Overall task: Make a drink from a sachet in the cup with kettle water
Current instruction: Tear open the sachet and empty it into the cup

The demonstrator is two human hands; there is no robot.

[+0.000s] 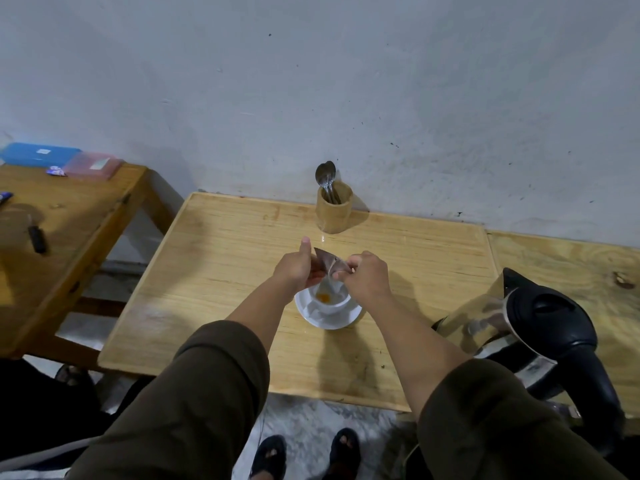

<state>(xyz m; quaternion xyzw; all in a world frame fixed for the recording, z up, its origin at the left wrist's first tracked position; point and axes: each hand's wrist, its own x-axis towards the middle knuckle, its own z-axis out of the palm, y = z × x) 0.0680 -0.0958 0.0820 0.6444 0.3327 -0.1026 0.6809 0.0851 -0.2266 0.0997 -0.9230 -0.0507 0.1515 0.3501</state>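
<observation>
— We've got the sachet [330, 264] pinched in both hands, left hand [297, 268] and right hand [367, 273], right above the cup [329, 301] on the table [221, 258].
— Then we tip it steeply and tap, so the orange powder lands inside, not on the saucer [313, 317].

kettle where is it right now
In the head view the kettle stands at the right edge of the table, right of the cup and beside the right forearm.
</observation>
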